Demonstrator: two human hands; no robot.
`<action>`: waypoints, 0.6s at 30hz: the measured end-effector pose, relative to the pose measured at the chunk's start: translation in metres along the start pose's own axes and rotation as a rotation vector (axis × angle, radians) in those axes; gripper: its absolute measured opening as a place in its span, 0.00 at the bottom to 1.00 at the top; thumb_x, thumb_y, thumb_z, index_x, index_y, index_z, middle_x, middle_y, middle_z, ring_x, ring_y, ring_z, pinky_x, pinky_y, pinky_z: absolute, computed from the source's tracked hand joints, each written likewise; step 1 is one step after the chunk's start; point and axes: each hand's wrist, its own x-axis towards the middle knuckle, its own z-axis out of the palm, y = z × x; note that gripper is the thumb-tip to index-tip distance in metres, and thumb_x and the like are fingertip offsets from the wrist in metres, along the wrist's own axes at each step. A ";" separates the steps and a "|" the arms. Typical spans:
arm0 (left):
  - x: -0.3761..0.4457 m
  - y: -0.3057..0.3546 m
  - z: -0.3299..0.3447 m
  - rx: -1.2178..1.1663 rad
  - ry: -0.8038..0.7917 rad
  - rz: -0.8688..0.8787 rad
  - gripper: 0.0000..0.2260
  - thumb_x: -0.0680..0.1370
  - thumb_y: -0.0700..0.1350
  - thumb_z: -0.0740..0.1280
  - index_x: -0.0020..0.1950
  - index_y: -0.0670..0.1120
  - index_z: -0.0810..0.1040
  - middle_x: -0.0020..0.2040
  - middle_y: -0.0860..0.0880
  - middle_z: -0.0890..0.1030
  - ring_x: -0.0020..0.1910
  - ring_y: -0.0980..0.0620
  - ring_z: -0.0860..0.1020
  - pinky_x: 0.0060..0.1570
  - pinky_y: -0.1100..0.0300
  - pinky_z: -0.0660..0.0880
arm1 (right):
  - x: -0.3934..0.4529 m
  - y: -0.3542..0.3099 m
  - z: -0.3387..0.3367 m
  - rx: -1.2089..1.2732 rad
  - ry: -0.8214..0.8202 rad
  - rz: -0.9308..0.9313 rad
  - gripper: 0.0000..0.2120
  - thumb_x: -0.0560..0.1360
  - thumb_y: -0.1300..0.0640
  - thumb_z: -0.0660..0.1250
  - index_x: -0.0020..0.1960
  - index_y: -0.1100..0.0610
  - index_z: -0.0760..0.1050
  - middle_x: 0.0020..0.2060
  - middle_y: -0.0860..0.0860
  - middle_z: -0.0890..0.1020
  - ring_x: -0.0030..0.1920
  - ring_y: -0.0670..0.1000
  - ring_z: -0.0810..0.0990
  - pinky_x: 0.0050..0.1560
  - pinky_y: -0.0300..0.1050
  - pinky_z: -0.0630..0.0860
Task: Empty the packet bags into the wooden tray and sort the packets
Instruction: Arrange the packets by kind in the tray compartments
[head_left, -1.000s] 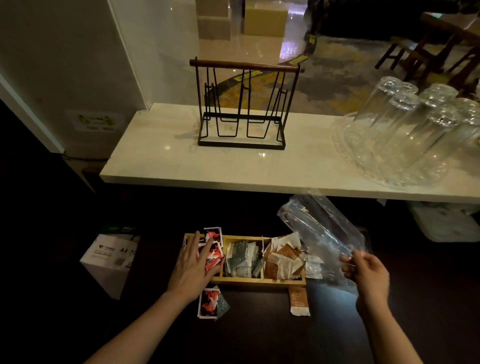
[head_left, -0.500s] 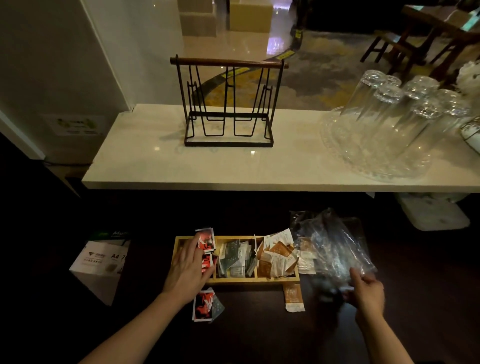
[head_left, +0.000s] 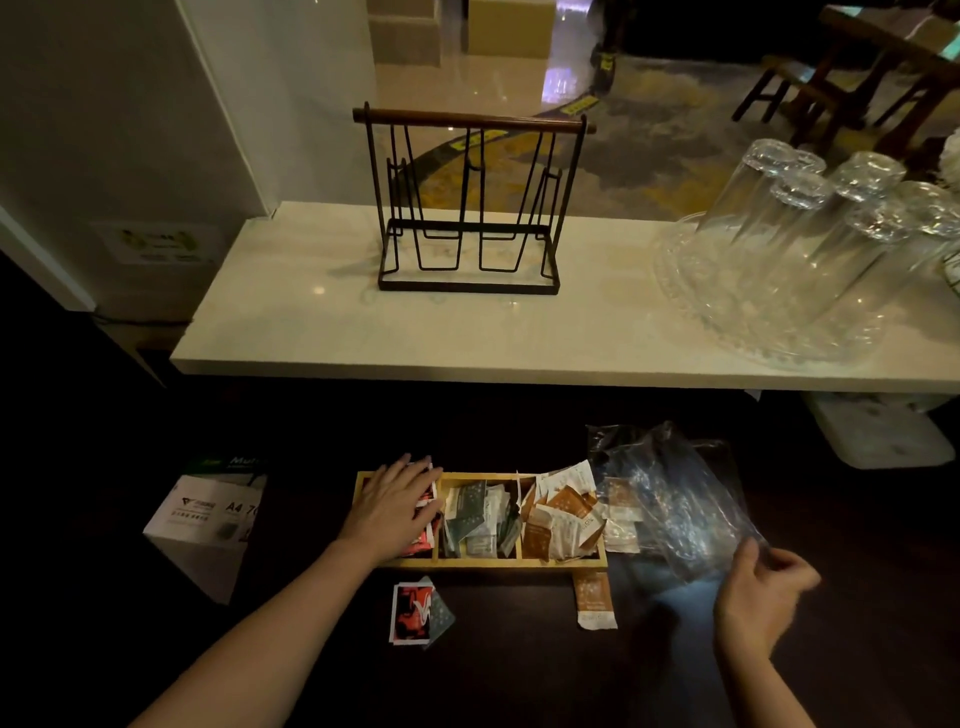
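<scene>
Now | left hand (head_left: 397, 506) flat, fingers spread, on red packets (head_left: 422, 540) at wooden tray's (head_left: 498, 562) 9 o'clock compartment | right hand (head_left: 763, 592) pinches clear bag (head_left: 675, 499), tray's 3 o'clock | stray packets (head_left: 415, 613) at 6 o'clock

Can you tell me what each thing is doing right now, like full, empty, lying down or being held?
wooden tray: all three sections hold packets.
left hand: flat on the red packets in the left section.
right hand: pinching the clear plastic bag.
clear plastic bag: looks empty, crumpled, beside the tray.
red packet: loose, outside the tray.
brown packet: loose, outside the tray.
glasses: upside down.
wire rack: upright, empty.
</scene>
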 end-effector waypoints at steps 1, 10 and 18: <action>-0.003 -0.001 0.002 -0.013 0.035 -0.002 0.29 0.76 0.62 0.48 0.74 0.52 0.63 0.75 0.51 0.63 0.76 0.50 0.57 0.73 0.52 0.52 | -0.005 -0.003 0.002 0.001 -0.032 -0.037 0.15 0.78 0.54 0.60 0.58 0.61 0.63 0.50 0.66 0.77 0.51 0.67 0.77 0.54 0.62 0.70; -0.020 -0.015 0.021 0.094 0.154 -0.030 0.17 0.66 0.40 0.77 0.53 0.45 0.80 0.53 0.47 0.80 0.53 0.49 0.79 0.50 0.57 0.79 | -0.111 -0.014 0.038 -0.394 -0.803 -0.830 0.04 0.77 0.56 0.63 0.52 0.52 0.72 0.44 0.39 0.74 0.41 0.42 0.77 0.35 0.30 0.71; -0.012 -0.007 0.007 -0.206 0.189 -0.188 0.19 0.80 0.54 0.54 0.70 0.50 0.68 0.72 0.50 0.65 0.69 0.48 0.66 0.65 0.49 0.68 | -0.190 0.007 0.118 -0.786 -1.366 -1.622 0.22 0.77 0.58 0.60 0.70 0.57 0.64 0.68 0.61 0.68 0.66 0.63 0.67 0.64 0.60 0.68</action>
